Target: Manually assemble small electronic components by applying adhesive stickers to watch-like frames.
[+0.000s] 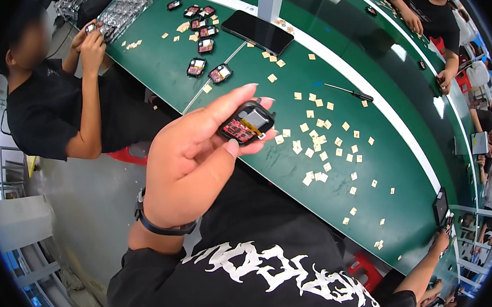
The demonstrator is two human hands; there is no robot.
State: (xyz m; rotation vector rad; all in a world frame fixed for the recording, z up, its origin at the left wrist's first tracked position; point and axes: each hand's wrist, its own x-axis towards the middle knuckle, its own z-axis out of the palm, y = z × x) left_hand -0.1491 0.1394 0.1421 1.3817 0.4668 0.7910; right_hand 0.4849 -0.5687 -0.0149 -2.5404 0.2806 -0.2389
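My left hand (191,161) is raised in front of me above the near table edge, with its fingers and thumb pinching a watch-shaped device (247,122). The open side of its black case faces me, showing a red circuit board, a silver-grey block and a strip of amber tape. A small pale piece sticks out at its right edge. A dark band (164,226) circles my left wrist. My right hand does not show. Several similar open devices (207,31) lie on the green table (252,68) beyond my left hand.
Many small pale-yellow squares (315,140) are scattered over the table. A black-handled screwdriver (350,93) and a large black phone (258,32) lie farther back, near a grey post (271,1). A co-worker (50,94) sits at the left; another's arm (423,271) reaches in at the right.
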